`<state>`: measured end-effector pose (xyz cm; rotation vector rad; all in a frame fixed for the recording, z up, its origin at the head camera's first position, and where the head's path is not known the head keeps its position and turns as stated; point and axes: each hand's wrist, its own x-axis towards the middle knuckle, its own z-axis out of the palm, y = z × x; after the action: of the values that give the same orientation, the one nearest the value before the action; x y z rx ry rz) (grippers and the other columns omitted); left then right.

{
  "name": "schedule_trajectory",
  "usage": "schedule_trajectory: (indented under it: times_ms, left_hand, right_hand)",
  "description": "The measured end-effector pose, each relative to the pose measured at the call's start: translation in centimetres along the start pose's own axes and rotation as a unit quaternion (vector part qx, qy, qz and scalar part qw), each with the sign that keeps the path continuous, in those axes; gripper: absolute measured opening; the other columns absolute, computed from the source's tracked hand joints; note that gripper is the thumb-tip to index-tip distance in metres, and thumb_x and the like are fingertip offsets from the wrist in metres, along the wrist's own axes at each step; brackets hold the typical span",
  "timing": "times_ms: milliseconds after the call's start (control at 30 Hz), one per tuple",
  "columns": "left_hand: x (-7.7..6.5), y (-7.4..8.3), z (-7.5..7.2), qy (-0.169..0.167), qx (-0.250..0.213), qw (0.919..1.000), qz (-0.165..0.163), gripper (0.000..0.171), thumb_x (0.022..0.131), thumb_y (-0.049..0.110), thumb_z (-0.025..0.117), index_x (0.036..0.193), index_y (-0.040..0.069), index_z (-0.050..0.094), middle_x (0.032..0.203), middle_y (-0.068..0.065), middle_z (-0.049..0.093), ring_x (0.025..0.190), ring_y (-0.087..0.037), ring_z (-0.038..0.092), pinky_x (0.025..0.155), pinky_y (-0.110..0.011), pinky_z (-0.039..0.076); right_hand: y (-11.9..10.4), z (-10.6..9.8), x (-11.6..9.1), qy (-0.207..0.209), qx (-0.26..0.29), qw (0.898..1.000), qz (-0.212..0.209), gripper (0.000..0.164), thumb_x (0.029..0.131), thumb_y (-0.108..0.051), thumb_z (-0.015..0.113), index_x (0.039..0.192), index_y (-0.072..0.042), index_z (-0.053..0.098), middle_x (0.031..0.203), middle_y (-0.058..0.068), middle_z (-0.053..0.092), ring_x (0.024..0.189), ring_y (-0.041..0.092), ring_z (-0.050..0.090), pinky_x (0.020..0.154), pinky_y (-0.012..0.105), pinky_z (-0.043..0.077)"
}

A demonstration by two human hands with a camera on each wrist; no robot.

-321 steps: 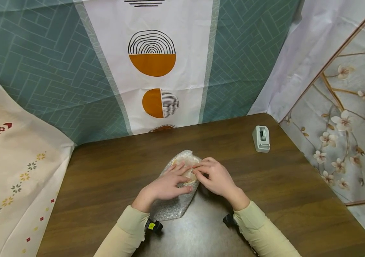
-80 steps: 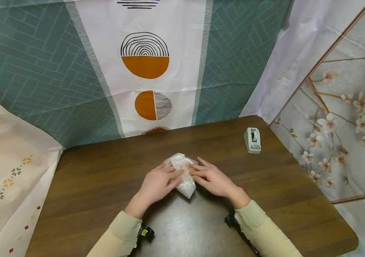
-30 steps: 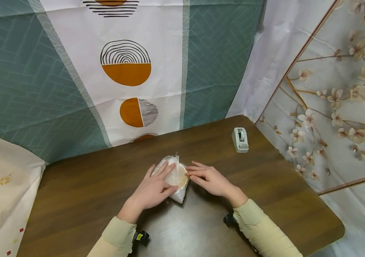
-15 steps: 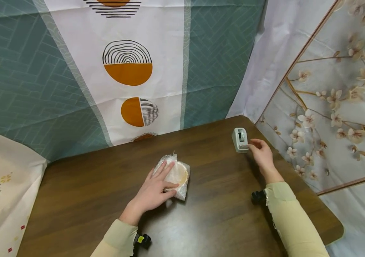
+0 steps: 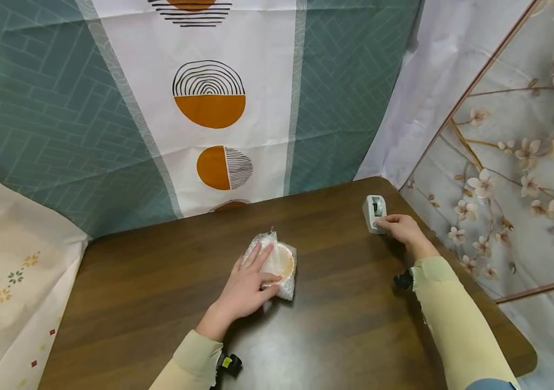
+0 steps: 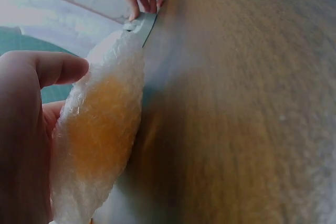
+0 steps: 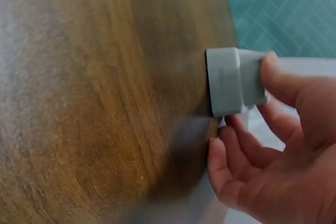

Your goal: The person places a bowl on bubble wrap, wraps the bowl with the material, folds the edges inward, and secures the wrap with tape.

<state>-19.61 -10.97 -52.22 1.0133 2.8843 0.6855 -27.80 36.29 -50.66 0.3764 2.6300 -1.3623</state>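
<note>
Bubble wrap (image 5: 287,290) is folded round a disc-like thing with a pale orange rim, lying mid-table. My left hand (image 5: 244,287) rests on it with fingers spread. In the left wrist view, orange shows through the bubble wrap (image 6: 100,129), beside the thumb and fingers. My right hand (image 5: 405,230) is at the near end of a light grey tape dispenser (image 5: 371,215), toward the table's far right corner. In the right wrist view, thumb and forefinger close on the tape dispenser's (image 7: 224,82) cutter end; the tape between them is hidden. The other fingers curl loosely below.
The brown wooden table (image 5: 160,281) has rounded corners. A teal and white patterned cloth (image 5: 267,108) hangs behind its far edge. A flowered cloth (image 5: 510,179) hangs on the right, and a cream one (image 5: 8,260) on the left.
Earlier, both hands folded and pressed the bubble wrap into a smaller packet. My right hand has since left it and moved right to the tape dispenser; the left has stayed on the packet.
</note>
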Motion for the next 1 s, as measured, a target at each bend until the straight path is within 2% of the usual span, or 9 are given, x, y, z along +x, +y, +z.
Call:
schedule_trajectory:
  times_ms: [167, 367, 467, 600, 733, 833, 900, 933, 1000]
  left_hand:
    - [0.1, 0.0, 0.1, 0.004, 0.007, 0.9999, -0.01, 0.038, 0.104, 0.05, 0.059, 0.129, 0.031, 0.081, 0.179, 0.003, 0.015, 0.165, -0.024, 0.001, 0.122, -0.073, 0.017]
    - [0.5, 0.2, 0.0, 0.0, 0.004, 1.0, -0.005, 0.04, 0.105, 0.051, 0.057, 0.13, 0.03, 0.08, 0.179, 0.002, 0.015, 0.165, -0.026, 0.002, 0.121, -0.075, 0.018]
    - [0.5, 0.2, -0.1, -0.005, 0.001, 1.0, -0.008, 0.041, 0.105, 0.052, 0.057, 0.13, 0.029, 0.08, 0.179, 0.002, 0.015, 0.165, -0.026, 0.002, 0.121, -0.075, 0.017]
    - [0.3, 0.1, 0.1, -0.009, 0.005, 0.9999, -0.014, 0.042, 0.104, 0.052, 0.057, 0.129, 0.029, 0.081, 0.179, 0.003, 0.015, 0.165, -0.026, 0.001, 0.121, -0.075, 0.018]
    - [0.3, 0.1, 0.2, -0.011, 0.008, 0.9998, -0.014, 0.042, 0.105, 0.053, 0.056, 0.129, 0.029, 0.081, 0.179, 0.003, 0.014, 0.165, -0.025, 0.0, 0.121, -0.075, 0.017]
    - [0.4, 0.1, 0.3, -0.014, 0.011, 0.9997, -0.015, 0.042, 0.105, 0.053, 0.056, 0.129, 0.029, 0.081, 0.179, 0.003, 0.012, 0.165, -0.024, -0.002, 0.121, -0.074, 0.016]
    - [0.4, 0.1, 0.2, -0.014, 0.011, 0.9997, -0.014, 0.041, 0.105, 0.052, 0.057, 0.129, 0.029, 0.081, 0.179, 0.003, 0.012, 0.165, -0.025, -0.003, 0.122, -0.074, 0.015]
    - [0.4, 0.0, 0.2, -0.014, 0.011, 0.9997, -0.015, 0.041, 0.105, 0.052, 0.057, 0.129, 0.029, 0.081, 0.179, 0.003, 0.012, 0.165, -0.024, -0.003, 0.122, -0.074, 0.015]
    - [0.5, 0.0, 0.3, -0.014, 0.011, 0.9998, -0.014, 0.041, 0.105, 0.053, 0.057, 0.129, 0.029, 0.081, 0.179, 0.003, 0.012, 0.165, -0.024, -0.003, 0.122, -0.074, 0.015]
  right_hand:
    - [-0.6, 0.5, -0.3, 0.077, -0.082, 0.993, -0.018, 0.046, 0.106, -0.035, 0.067, 0.126, 0.007, 0.07, 0.126, 0.027, 0.065, 0.103, 0.038, 0.058, 0.082, 0.042, 0.051]
    - [-1.8, 0.9, -0.7, 0.138, -0.152, 0.978, -0.035, 0.036, 0.104, -0.029, 0.071, 0.108, 0.006, 0.075, 0.114, 0.027, 0.071, 0.098, 0.043, 0.061, 0.085, 0.053, 0.052]
    - [-2.3, 1.3, -0.8, 0.152, -0.178, 0.971, -0.043, 0.033, 0.103, -0.028, 0.072, 0.104, 0.005, 0.075, 0.108, 0.027, 0.072, 0.094, 0.045, 0.064, 0.084, 0.057, 0.053]
    - [-3.1, 1.9, -1.2, 0.172, -0.183, 0.967, -0.037, 0.032, 0.099, -0.026, 0.075, 0.107, 0.004, 0.075, 0.111, 0.029, 0.071, 0.095, 0.048, 0.067, 0.081, 0.06, 0.054]
    - [-3.8, 2.1, -1.4, 0.168, -0.178, 0.969, -0.01, 0.037, 0.1, -0.032, 0.071, 0.11, 0.004, 0.075, 0.119, 0.033, 0.067, 0.104, 0.053, 0.065, 0.085, 0.063, 0.054]
    - [-4.2, 1.9, -1.5, 0.139, -0.185, 0.973, 0.01, 0.052, 0.108, -0.04, 0.054, 0.115, 0.007, 0.074, 0.125, 0.038, 0.064, 0.111, 0.056, 0.062, 0.092, 0.063, 0.053]
    - [-4.4, 1.7, -1.4, 0.123, -0.181, 0.976, 0.024, 0.063, 0.111, -0.045, 0.043, 0.116, 0.011, 0.072, 0.12, 0.039, 0.065, 0.103, 0.053, 0.064, 0.087, 0.058, 0.055]
    - [-4.5, 1.6, -1.3, 0.121, -0.175, 0.977, 0.033, 0.067, 0.112, -0.046, 0.04, 0.114, 0.014, 0.07, 0.11, 0.038, 0.067, 0.094, 0.049, 0.067, 0.081, 0.054, 0.057]
    - [-4.7, 1.3, -1.1, 0.115, -0.146, 0.98, 0.067, 0.071, 0.112, -0.047, 0.038, 0.117, 0.018, 0.066, 0.102, 0.035, 0.065, 0.078, 0.041, 0.068, 0.068, 0.047, 0.06]
